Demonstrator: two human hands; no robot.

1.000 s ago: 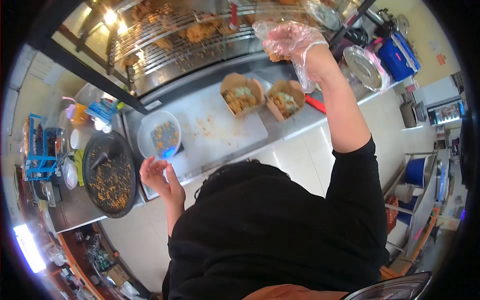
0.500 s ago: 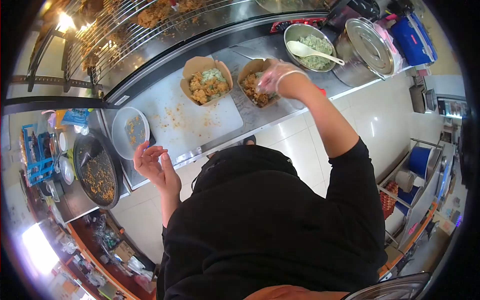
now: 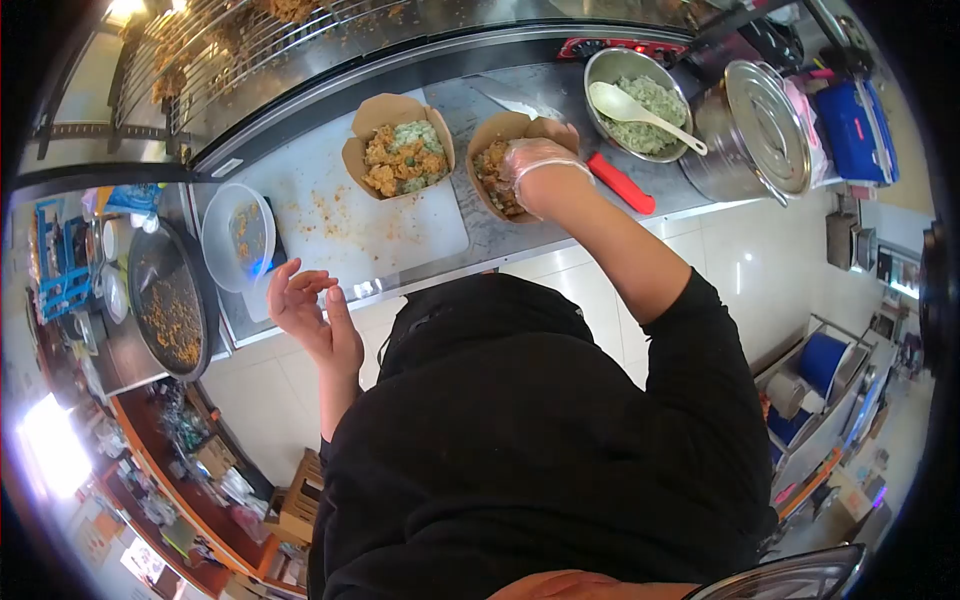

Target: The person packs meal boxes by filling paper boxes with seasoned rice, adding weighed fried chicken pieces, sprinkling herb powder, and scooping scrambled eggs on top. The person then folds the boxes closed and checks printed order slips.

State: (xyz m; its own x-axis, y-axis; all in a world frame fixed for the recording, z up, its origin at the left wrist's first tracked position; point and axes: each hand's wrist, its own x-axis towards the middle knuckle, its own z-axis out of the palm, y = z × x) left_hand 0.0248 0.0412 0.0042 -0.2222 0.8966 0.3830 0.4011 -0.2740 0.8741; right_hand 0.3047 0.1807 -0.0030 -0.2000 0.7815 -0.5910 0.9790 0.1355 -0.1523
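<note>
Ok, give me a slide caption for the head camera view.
Gloved right hand at a cardboard food box, bare left hand near a bowl.

Right hand (image 3: pixel 545 172) is down in one box (image 3: pixel 492 130), other box (image 3: pixel 367 153) sits to its left on a cutting board (image 3: pixel 438 225). Just right of that hand there's a handle (image 3: pixel 622 184), then ahead-right a bowl (image 3: pixel 597 72) with a spoon (image 3: pixel 622 104) in it, pot (image 3: pixel 708 150) further right. Ahead-left of the left hand (image 3: pixel 318 318) there's a tub (image 3: pixel 219 240), with a pan (image 3: pixel 160 270) further left.
</note>
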